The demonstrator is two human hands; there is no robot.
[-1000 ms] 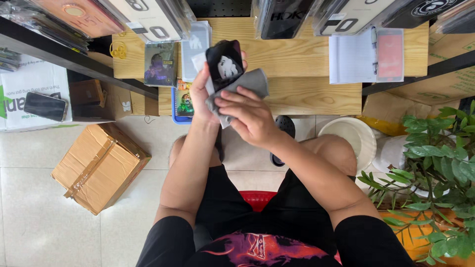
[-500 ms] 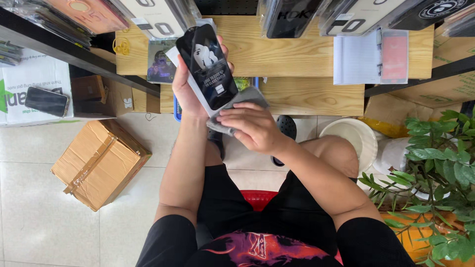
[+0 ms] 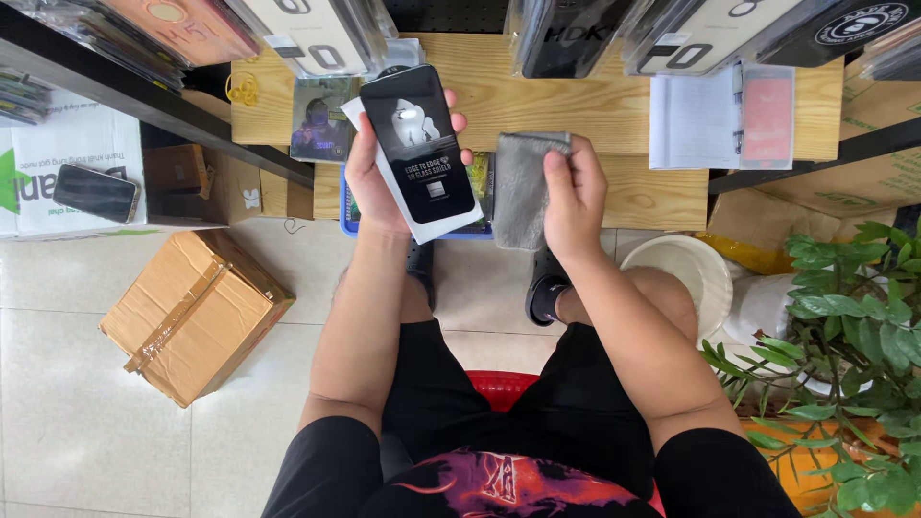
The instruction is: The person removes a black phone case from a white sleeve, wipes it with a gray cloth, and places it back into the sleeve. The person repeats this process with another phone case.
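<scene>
My left hand point(image 3: 369, 177) holds up a black phone-shaped screen protector point(image 3: 419, 144) on a white backing card, tilted with its glossy face toward me. My right hand point(image 3: 574, 197) grips a folded grey cloth point(image 3: 519, 187) just to the right of it, apart from the protector. Both hands hover in front of a low wooden table point(image 3: 595, 105). I am seated on a red stool point(image 3: 499, 388) with my knees below the hands.
A cardboard box point(image 3: 192, 312) lies on the tiled floor at left. A dark phone point(image 3: 94, 192) rests on a white box. An open notebook point(image 3: 720, 115) lies on the table. A white bucket point(image 3: 681, 273) and a green plant point(image 3: 854, 326) stand at right. Packaged phone cases hang above.
My right hand with the grey cloth has come off the protector and moved to the right. My left hand has raised the protector and turned its face toward me.
</scene>
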